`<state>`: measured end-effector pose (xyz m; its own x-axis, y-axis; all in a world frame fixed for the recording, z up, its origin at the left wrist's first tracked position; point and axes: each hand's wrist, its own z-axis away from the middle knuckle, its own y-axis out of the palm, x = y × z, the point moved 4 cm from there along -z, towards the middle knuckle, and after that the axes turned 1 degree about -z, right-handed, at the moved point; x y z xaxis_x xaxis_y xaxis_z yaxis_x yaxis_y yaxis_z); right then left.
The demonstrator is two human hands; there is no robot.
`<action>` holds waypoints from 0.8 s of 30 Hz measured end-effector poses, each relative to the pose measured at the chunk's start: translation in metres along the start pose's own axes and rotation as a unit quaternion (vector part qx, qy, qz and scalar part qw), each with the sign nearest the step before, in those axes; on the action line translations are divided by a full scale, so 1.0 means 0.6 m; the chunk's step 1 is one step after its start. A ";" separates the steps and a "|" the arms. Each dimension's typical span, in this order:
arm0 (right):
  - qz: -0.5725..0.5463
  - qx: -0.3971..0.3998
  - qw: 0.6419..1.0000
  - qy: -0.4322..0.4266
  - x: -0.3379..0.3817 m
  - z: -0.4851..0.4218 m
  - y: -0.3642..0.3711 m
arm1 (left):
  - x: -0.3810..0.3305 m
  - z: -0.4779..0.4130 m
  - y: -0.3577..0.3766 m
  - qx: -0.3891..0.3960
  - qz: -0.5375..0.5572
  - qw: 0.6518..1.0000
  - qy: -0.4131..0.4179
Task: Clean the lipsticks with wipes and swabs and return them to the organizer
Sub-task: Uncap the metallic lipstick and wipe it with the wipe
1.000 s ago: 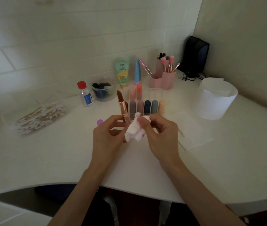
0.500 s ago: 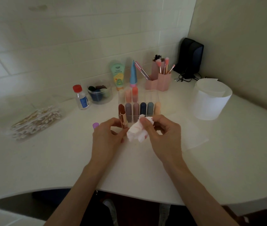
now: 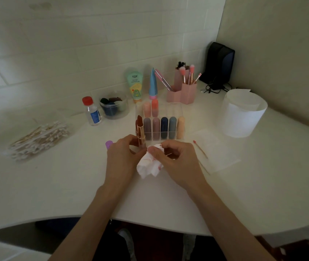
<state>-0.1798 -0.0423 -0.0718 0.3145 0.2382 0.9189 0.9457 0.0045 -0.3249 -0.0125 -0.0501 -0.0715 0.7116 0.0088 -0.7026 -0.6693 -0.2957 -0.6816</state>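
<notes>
The left hand [image 3: 120,157] grips an upright rose-gold tube of dark red lipstick [image 3: 140,133]. The right hand [image 3: 176,161] pinches a crumpled, red-stained white wipe [image 3: 149,164] against the tube's base, near the clear acrylic organizer [image 3: 170,112].

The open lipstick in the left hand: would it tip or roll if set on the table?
Tall and narrow, the lipstick stands upright in the left hand, so it would probably tip easily. Its round, shiny gold case would likely roll once down, and may feel slippery.

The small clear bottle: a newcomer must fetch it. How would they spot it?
Find the clear lipstick organizer mid-table. Left of it sits a round tub; the bottle stands just left of that. Only it has a red cap and blue label.
</notes>
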 end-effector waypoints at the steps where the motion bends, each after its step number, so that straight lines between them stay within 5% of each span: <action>1: 0.002 0.007 1.000 0.000 0.000 0.000 0.002 | 0.000 -0.001 0.001 0.001 -0.004 1.000 -0.002; 9: -0.016 0.078 0.996 0.034 -0.003 -0.007 0.018 | 0.001 -0.002 0.000 -0.013 -0.031 0.999 -0.001; 17: -0.046 0.065 0.996 0.040 -0.004 0.008 0.005 | -0.004 0.009 -0.018 -0.009 -0.041 0.999 0.008; 24: -0.038 0.095 0.995 0.013 0.003 0.006 0.016 | 0.010 0.030 -0.114 -0.147 -0.066 0.982 0.098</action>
<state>-0.1705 -0.0384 -0.0741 0.2476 0.2056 0.9468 0.9349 0.2058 -0.2892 0.0335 -0.0127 -0.0328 0.8344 -0.1093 -0.5402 -0.4986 -0.5672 -0.6555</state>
